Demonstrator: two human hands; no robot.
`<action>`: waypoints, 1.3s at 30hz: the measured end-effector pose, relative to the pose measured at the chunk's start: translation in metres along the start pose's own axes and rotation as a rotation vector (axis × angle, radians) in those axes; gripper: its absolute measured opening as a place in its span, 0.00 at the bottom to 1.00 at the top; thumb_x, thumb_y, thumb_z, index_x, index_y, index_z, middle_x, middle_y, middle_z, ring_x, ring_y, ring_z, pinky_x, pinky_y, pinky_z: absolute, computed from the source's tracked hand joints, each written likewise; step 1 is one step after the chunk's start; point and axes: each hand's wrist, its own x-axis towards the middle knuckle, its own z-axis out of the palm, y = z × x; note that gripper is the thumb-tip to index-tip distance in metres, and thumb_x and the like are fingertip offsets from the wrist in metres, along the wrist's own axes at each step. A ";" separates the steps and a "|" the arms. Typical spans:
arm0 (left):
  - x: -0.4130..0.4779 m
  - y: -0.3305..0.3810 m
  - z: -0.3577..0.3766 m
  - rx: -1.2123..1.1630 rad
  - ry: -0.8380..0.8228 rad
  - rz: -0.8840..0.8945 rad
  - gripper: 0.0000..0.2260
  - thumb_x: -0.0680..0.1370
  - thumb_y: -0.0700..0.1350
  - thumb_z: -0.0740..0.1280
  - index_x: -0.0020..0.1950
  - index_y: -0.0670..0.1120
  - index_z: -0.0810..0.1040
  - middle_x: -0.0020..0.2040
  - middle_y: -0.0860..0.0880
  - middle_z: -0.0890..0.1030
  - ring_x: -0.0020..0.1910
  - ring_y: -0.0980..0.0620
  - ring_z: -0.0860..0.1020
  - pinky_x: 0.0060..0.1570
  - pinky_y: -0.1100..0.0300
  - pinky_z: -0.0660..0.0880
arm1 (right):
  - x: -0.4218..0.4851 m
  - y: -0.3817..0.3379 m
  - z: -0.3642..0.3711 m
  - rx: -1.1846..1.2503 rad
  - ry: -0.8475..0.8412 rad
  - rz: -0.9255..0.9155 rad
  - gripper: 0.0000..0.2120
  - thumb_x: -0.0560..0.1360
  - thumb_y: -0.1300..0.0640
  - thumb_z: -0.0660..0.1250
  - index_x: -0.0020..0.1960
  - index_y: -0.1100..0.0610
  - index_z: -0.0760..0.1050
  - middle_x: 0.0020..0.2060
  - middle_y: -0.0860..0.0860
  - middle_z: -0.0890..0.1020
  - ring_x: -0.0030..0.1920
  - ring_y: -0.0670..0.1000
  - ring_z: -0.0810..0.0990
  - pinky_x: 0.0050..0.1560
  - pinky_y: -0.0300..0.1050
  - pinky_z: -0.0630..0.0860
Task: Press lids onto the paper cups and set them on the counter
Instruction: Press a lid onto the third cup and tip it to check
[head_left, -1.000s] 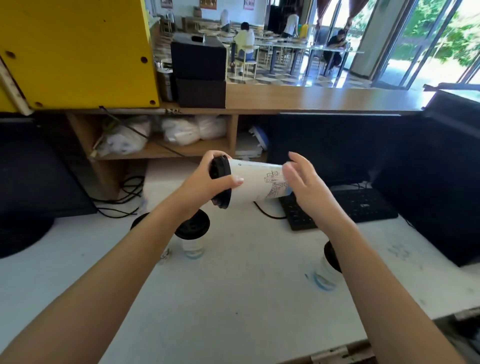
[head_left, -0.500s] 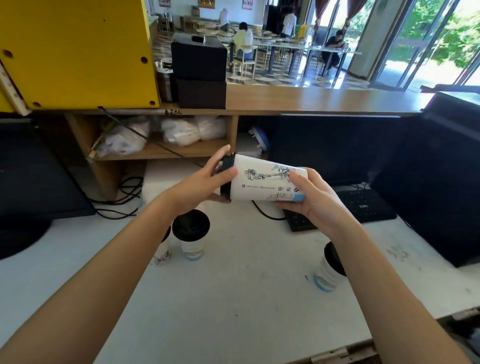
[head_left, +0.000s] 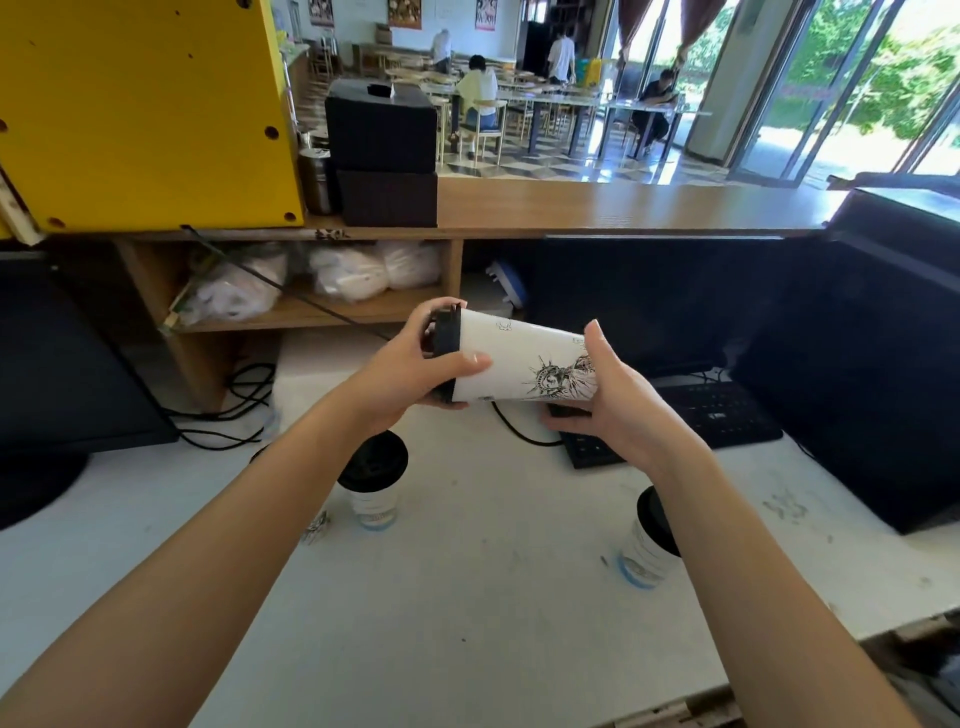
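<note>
I hold a white paper cup (head_left: 519, 364) with a black line drawing sideways in the air above the white counter (head_left: 467, 597). A black lid (head_left: 447, 335) sits on its left end. My left hand (head_left: 410, 371) wraps around the lid end, thumb lying on the cup wall. My right hand (head_left: 618, 400) grips the cup's base. Two lidded cups stand upright on the counter: one (head_left: 373, 486) under my left wrist, another (head_left: 647, 545) partly hidden behind my right forearm.
A black keyboard (head_left: 717, 415) and cable lie behind the cup. Dark monitors stand at the left (head_left: 67, 374) and right (head_left: 857, 374). A wooden shelf (head_left: 291, 312) holds plastic bags. A yellow box (head_left: 140, 109) and a black box (head_left: 382, 150) sit on the upper wooden counter.
The cup has turned in my hands, so a different drawing now faces me. My right hand shifted from beside the base to a grip on it; my left hand closed further over the lid.
</note>
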 end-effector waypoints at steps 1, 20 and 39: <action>-0.002 0.001 0.001 0.045 0.015 0.052 0.27 0.71 0.42 0.72 0.65 0.59 0.66 0.62 0.48 0.70 0.59 0.44 0.74 0.49 0.46 0.80 | 0.001 -0.001 0.002 -0.016 0.008 0.055 0.27 0.75 0.34 0.56 0.63 0.52 0.71 0.55 0.56 0.81 0.52 0.54 0.83 0.49 0.54 0.81; 0.006 0.000 -0.003 0.156 -0.028 -0.023 0.26 0.72 0.41 0.71 0.67 0.50 0.64 0.55 0.49 0.76 0.52 0.51 0.78 0.44 0.54 0.81 | 0.008 0.030 0.001 0.493 -0.124 -0.188 0.29 0.71 0.61 0.67 0.71 0.58 0.64 0.62 0.58 0.77 0.61 0.54 0.78 0.63 0.52 0.75; 0.066 0.004 0.021 0.421 -0.096 0.025 0.39 0.65 0.52 0.77 0.71 0.50 0.61 0.63 0.50 0.73 0.59 0.51 0.75 0.57 0.51 0.78 | 0.053 -0.067 0.002 0.085 0.103 -0.373 0.08 0.74 0.58 0.69 0.53 0.55 0.77 0.49 0.51 0.83 0.51 0.49 0.82 0.57 0.46 0.78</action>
